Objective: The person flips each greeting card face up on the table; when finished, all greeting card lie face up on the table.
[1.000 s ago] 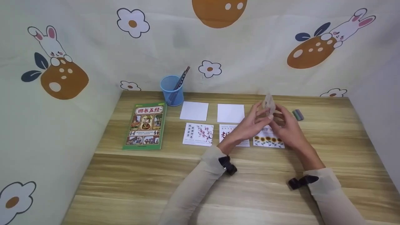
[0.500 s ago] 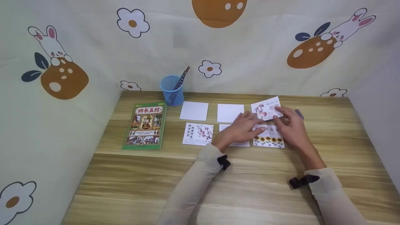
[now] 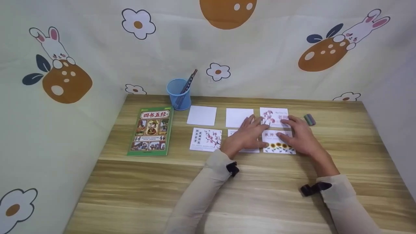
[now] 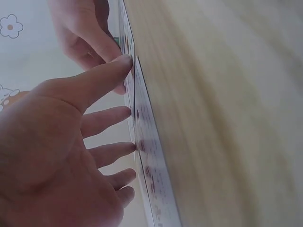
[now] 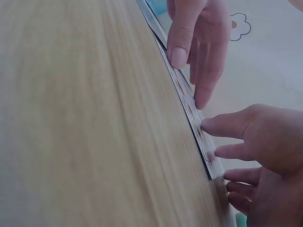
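While both hands work at the back right of the wooden table (image 3: 260,188), the item under inspection, the pink-flower card (image 3: 274,112), lies apparently flat there. With that card as centre of the dial, the sunflower card (image 3: 282,148) sits just beside it at six o'clock, a blank white card (image 3: 236,115) near at nine, and a small striped block (image 3: 309,119) at three. The left hand (image 3: 246,136), at eight o'clock, has its fingers extended to the card's lower left; the right hand (image 3: 303,138), at four, rests fingertips on its right part. Neither hand grasps anything; fingertip pressure cannot be determined. In this inspector's judgement the card is light, thin and fairly stiff, liable to slide on the smooth top and to crease at the corners; the sound hold is by opposite edges, at three and nine o'clock. It is a white rectangle, wider than tall, with pink blooms toward nine and reddish characters toward three, a line of small script above them. No crease is visible, though fingers cover part.
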Demonstrator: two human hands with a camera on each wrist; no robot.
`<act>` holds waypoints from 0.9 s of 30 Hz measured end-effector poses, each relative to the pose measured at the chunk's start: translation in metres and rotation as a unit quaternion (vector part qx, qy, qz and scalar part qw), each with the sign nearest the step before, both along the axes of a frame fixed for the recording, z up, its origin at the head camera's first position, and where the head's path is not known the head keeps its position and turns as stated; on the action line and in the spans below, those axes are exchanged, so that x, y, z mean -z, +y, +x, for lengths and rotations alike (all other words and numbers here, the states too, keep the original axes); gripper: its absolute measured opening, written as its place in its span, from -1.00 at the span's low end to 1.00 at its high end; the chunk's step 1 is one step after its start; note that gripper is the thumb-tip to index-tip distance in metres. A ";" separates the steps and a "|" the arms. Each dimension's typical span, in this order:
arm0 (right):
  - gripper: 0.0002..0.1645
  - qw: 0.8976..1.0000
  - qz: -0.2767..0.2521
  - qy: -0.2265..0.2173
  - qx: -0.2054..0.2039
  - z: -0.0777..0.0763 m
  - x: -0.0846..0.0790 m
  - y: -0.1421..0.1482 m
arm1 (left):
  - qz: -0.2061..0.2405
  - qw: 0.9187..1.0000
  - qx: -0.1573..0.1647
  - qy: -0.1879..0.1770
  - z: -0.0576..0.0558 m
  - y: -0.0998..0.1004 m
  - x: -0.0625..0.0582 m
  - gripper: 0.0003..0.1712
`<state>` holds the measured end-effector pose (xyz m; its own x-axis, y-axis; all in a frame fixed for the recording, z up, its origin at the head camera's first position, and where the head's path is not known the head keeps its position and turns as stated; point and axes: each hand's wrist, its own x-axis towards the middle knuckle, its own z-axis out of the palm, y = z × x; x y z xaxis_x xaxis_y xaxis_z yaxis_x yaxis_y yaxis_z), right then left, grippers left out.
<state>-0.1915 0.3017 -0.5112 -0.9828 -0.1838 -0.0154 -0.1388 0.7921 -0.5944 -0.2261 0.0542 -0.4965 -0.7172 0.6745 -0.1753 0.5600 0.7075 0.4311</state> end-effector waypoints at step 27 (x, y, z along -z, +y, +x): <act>-0.23 0.997 -0.011 0.042 -0.071 -0.016 -0.012 -0.096 | 0.081 0.988 -0.129 -0.015 -0.008 -0.115 -0.002 -0.17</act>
<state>-0.2077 0.2053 -0.4993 -0.9444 -0.3211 0.0706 -0.2986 0.7476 -0.5932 -0.2343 -0.0606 -0.4940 -0.8651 0.4908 -0.1039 0.3548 0.7450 0.5649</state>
